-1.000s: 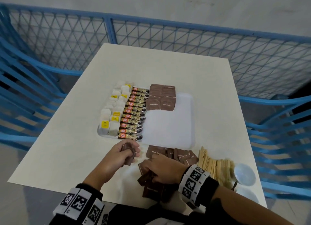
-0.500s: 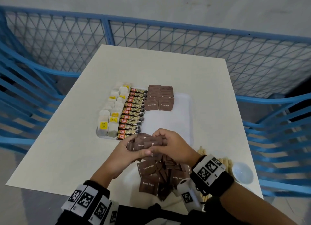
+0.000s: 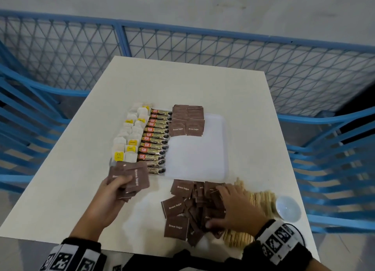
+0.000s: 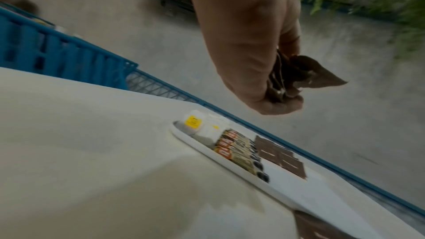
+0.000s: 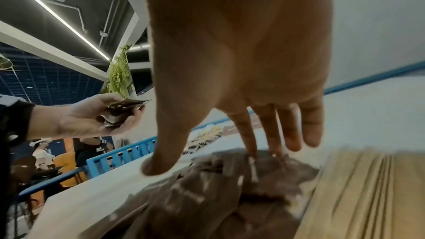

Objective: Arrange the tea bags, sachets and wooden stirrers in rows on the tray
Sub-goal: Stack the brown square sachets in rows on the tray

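A white tray (image 3: 203, 159) holds a column of tea bags (image 3: 129, 137), a column of coffee granule sachets (image 3: 156, 141) and several brown sugar sachets (image 3: 187, 121) at its far end. My left hand (image 3: 113, 191) grips a stack of brown sugar sachets (image 3: 132, 177) near the tray's near left corner. My right hand (image 3: 233, 210) lies spread on a loose pile of brown sugar sachets (image 3: 182, 212) in front of the tray, fingers extended. Wooden stirrers (image 3: 259, 199) lie under and beside that hand. In the right wrist view the fingertips (image 5: 253, 150) touch the brown pile (image 5: 218, 197).
A small white bowl (image 3: 288, 209) stands at the table's near right corner beside the stirrers. Blue mesh fencing (image 3: 203, 47) surrounds the white table (image 3: 182, 84). The tray's right half is bare.
Both hands were together over the pile holding sachets. The left hand has moved left with a stack, and the right hand has dropped back onto the loose pile.
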`<state>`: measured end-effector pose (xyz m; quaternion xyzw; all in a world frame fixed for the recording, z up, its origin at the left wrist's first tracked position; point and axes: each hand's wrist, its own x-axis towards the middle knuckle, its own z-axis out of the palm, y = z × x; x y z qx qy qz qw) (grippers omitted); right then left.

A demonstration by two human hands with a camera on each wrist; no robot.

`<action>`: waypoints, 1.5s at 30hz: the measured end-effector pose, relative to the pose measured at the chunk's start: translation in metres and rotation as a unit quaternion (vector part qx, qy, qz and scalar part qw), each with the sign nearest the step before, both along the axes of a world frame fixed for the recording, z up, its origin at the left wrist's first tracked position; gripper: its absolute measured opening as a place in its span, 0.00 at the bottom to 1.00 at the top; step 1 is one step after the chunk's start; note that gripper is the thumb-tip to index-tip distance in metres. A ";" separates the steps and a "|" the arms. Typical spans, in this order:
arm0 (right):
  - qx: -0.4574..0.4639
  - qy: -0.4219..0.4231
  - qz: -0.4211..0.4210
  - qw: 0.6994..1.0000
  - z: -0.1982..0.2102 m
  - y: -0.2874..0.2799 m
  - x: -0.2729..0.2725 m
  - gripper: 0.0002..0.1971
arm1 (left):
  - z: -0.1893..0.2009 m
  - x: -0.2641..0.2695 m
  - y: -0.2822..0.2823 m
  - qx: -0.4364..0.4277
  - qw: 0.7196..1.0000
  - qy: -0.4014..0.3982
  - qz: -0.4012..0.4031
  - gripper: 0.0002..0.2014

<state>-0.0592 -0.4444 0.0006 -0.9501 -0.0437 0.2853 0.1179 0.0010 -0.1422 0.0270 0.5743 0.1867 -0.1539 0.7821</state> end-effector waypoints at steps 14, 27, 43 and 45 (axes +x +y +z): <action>0.082 -0.048 0.011 0.995 0.008 0.010 0.002 0.30 | -0.003 -0.004 0.019 -0.036 0.998 0.001 -0.050 0.25; 0.200 -0.064 -0.082 0.974 0.017 0.000 0.013 0.13 | 0.016 -0.003 0.005 0.038 0.990 -0.032 -0.130 0.19; 0.426 -0.004 -0.195 0.883 0.068 0.007 0.036 0.12 | 0.027 0.021 -0.037 0.065 0.975 -0.012 -0.212 0.09; 0.472 -0.001 -0.215 0.855 0.075 0.019 0.043 0.11 | 0.031 0.023 -0.045 0.030 0.976 -0.005 -0.214 0.07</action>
